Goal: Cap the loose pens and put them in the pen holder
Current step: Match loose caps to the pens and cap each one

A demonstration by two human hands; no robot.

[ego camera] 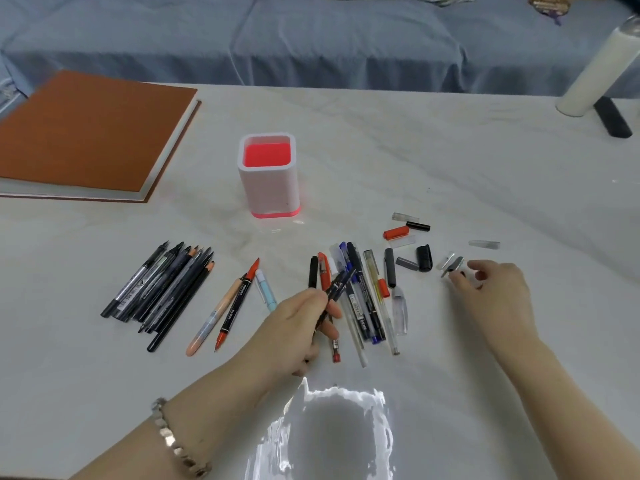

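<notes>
Far out to the left of the left hand lies a brown book (pixel 86 133), and nearer it a bundle of dark pens (pixel 159 292) on the desk (pixel 450 161). Beyond the left hand and a little to its left stands the pen holder (pixel 268 174), upright, with only its red floor showing inside, so by my reading nothing has gone in yet. The left hand (pixel 298 327) has its fingers curled round a dark pen (pixel 337 285), tip pointing away. Just right of it lies a pile of mixed pens (pixel 363 306), and beyond that the scattered caps (pixel 408 233). The right hand (pixel 498 292) reaches with loosely bent fingers to a small grey cap (pixel 452 265) at its fingertips; whether it pinches it I cannot tell. The task looks barely begun: almost all the capping and all the stowing remain.
</notes>
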